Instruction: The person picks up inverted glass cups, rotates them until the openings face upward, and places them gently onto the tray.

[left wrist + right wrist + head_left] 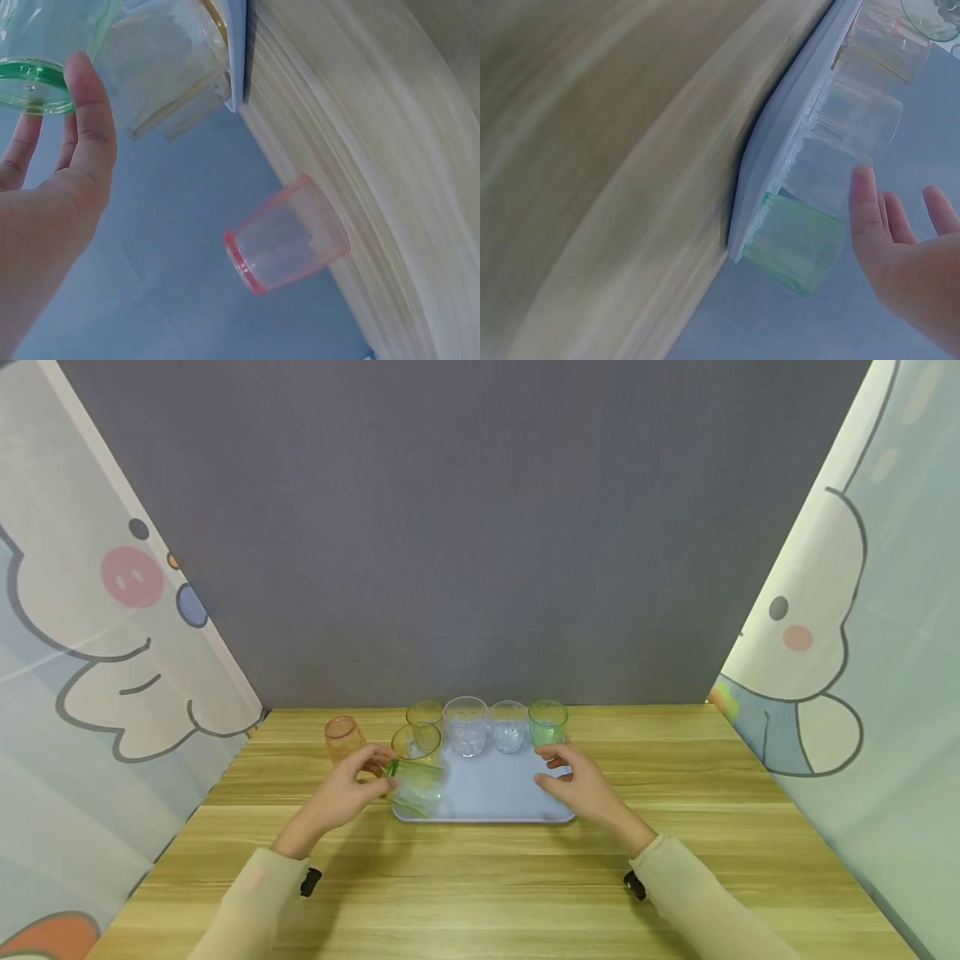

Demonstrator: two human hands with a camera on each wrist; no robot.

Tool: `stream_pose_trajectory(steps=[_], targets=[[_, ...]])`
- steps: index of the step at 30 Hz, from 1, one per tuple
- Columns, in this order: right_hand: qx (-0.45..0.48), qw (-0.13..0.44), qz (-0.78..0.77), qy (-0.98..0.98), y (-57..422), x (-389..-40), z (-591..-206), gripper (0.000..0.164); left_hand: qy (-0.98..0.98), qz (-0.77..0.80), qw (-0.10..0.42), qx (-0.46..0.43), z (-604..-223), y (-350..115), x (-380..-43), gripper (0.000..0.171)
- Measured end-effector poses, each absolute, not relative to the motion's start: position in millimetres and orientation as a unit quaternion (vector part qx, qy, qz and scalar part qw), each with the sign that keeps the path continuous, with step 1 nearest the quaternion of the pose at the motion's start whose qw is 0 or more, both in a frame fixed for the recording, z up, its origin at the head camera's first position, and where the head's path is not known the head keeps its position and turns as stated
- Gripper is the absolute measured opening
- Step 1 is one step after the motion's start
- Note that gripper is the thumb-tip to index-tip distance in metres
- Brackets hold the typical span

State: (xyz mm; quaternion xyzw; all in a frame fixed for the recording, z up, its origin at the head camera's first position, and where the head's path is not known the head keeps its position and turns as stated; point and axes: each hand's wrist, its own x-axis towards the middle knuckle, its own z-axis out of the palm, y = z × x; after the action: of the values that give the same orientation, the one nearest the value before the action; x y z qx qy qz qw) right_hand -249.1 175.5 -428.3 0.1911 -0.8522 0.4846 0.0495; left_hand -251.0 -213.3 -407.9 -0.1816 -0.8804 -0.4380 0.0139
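Note:
My left hand [348,789] pinches a clear green cup [416,787] by one end, between thumb and fingertips. The cup is tipped onto its side over the left front of a pale blue tray [495,793]. In the left wrist view, the thick green ring of this green cup [34,82] lies at the fingertips. My right hand [585,785] hovers over the tray's right side with fingers spread and bent, nothing between them. Close beyond it stands another green cup [548,723], upright at the tray's back right corner.
Along the tray's back stand two clear cups, a larger one [466,727] and a smaller one [509,727]. Two yellow cups, one at the back [424,713] and one nearer [416,743], stand at the left. An orange-red cup [343,739] is on the wooden table [480,893], left of the tray.

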Motion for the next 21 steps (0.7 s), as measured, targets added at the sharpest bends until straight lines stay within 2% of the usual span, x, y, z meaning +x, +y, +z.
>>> stream_pose_trajectory(steps=[21], targets=[[0.175,0.041,0.503,-0.845,171.9,-242.7,-426.4,0.044,-0.832,-0.518,0.042,-0.196,-418.4,-185.0,-248.9,0.034]])
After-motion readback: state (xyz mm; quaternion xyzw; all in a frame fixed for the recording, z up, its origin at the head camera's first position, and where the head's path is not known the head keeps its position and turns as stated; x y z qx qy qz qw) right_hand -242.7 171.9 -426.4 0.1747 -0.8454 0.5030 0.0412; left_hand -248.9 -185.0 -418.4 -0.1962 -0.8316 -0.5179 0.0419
